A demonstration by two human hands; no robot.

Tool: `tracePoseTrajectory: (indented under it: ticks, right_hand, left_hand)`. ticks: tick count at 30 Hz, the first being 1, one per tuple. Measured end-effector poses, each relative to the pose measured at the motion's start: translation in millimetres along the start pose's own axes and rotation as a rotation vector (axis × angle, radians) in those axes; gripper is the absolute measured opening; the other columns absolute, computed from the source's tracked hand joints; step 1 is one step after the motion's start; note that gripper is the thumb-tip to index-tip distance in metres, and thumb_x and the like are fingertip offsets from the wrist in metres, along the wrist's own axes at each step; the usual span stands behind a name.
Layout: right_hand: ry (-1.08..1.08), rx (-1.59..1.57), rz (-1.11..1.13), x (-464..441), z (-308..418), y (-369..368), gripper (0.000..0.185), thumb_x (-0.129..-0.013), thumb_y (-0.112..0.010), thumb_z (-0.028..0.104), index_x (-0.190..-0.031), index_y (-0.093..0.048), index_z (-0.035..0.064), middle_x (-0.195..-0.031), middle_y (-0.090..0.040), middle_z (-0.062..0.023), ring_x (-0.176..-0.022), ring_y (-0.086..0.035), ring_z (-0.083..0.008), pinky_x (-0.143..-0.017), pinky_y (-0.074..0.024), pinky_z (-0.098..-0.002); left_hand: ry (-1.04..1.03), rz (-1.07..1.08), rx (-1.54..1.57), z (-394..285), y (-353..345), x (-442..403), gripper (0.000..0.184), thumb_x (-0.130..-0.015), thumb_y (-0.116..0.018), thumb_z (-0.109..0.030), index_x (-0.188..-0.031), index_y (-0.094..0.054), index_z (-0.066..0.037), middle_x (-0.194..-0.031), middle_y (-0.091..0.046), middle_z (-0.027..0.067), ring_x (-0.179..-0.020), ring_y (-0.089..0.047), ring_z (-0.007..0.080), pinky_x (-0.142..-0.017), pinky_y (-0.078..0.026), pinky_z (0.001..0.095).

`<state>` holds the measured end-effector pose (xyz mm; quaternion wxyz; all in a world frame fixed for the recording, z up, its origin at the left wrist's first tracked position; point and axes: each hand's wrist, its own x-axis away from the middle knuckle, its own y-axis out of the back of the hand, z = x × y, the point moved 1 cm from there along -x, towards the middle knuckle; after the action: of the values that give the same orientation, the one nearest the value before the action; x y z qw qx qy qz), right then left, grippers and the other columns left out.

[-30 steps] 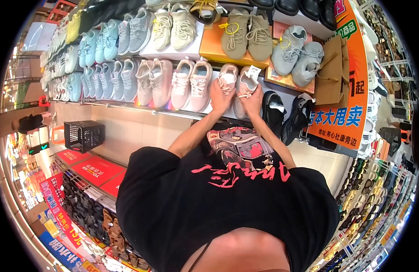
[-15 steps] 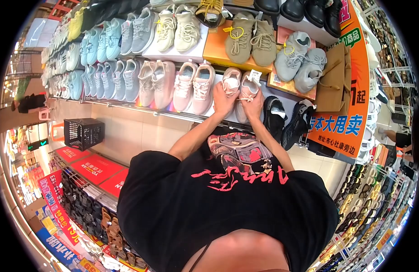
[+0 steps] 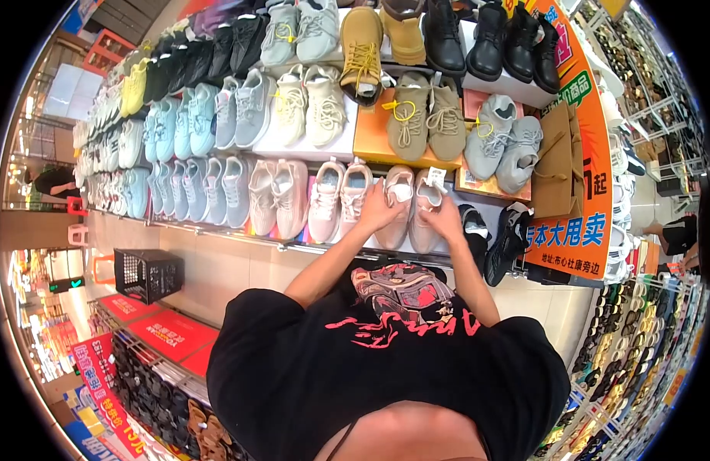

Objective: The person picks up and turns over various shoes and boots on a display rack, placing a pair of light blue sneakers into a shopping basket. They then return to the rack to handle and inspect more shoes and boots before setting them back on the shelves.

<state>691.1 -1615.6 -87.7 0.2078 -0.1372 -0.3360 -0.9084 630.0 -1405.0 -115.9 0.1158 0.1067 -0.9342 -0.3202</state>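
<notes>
A pair of pale pink sneakers stands side by side on the shelf in front of me, the left sneaker (image 3: 393, 230) and the right sneaker (image 3: 424, 229), toes toward me. My left hand (image 3: 382, 209) grips the left one by its collar, with the fingertips near the opening. At the outer side of the right sneaker, my right hand (image 3: 446, 221) has its fingers closed on the collar edge. A white tag (image 3: 436, 177) sticks up from that shoe's opening. Whitish stuffing shows inside the left one.
More pink sneakers (image 3: 325, 203) stand to the left. Black shoes (image 3: 506, 244) are close on the right. Behind are tan sneakers (image 3: 409, 123) on an orange box and grey sneakers (image 3: 516, 157). An orange sign (image 3: 574, 230) edges the right side. A black crate (image 3: 148, 274) sits lower left.
The view has tilted up, so the shelf sits lower and more back rows show. My hands have moved from the laces and tongues to the collars, and they are farther apart.
</notes>
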Motion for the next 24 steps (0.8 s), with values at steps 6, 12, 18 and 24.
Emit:
tracePoseTrajectory:
  ticks: [6, 12, 18, 24]
  right_hand:
    - [0.332, -0.053, -0.538, -39.5, 43.5, 55.9, 0.076, -0.073, -0.081, 0.028, -0.135, -0.052, -0.0028, -0.128, -0.061, -0.0247, -0.12, -0.057, -0.0403, -0.105, -0.0438, -0.045]
    - [0.321, 0.062, -0.601, -87.8, 47.6, 34.3, 0.078, -0.076, -0.079, 0.03, -0.139, -0.046, -0.0014, -0.135, -0.053, -0.0255, -0.126, -0.049, -0.0424, -0.108, -0.0392, -0.0473]
    - [0.314, 0.098, -0.683, -78.2, 49.1, 14.9, 0.083, -0.075, -0.08, 0.032, -0.143, -0.043, 0.0001, -0.144, -0.046, -0.0261, -0.133, -0.041, -0.0442, -0.114, -0.0336, -0.0495]
    - [0.311, 0.155, -0.664, -88.6, 42.5, 24.2, 0.083, -0.076, -0.076, 0.025, -0.146, -0.039, 0.0011, -0.147, -0.044, -0.0271, -0.136, -0.04, -0.0441, -0.115, -0.0341, -0.0472]
  left_hand:
    - [-0.196, -0.287, 0.127, -52.5, 52.2, -57.0, 0.076, -0.079, -0.081, -0.032, -0.137, -0.047, 0.004, -0.127, -0.055, 0.0232, -0.119, -0.057, 0.0352, -0.101, -0.047, 0.0421]
    - [-0.25, -0.157, 0.154, -68.6, 38.1, -108.7, 0.09, -0.077, -0.083, -0.035, -0.144, -0.042, 0.006, -0.14, -0.048, 0.028, -0.131, -0.048, 0.0411, -0.113, -0.038, 0.0435]
    - [-0.326, -0.272, 0.091, -69.6, 27.8, -130.0, 0.079, -0.075, -0.082, -0.028, -0.14, -0.05, 0.006, -0.144, -0.048, 0.0295, -0.134, -0.047, 0.0422, -0.113, -0.039, 0.0441]
    - [-0.251, -0.174, 0.108, -66.3, 33.1, -133.4, 0.083, -0.072, -0.083, -0.022, -0.143, -0.047, 0.003, -0.146, -0.044, 0.031, -0.135, -0.045, 0.0441, -0.114, -0.038, 0.0441]
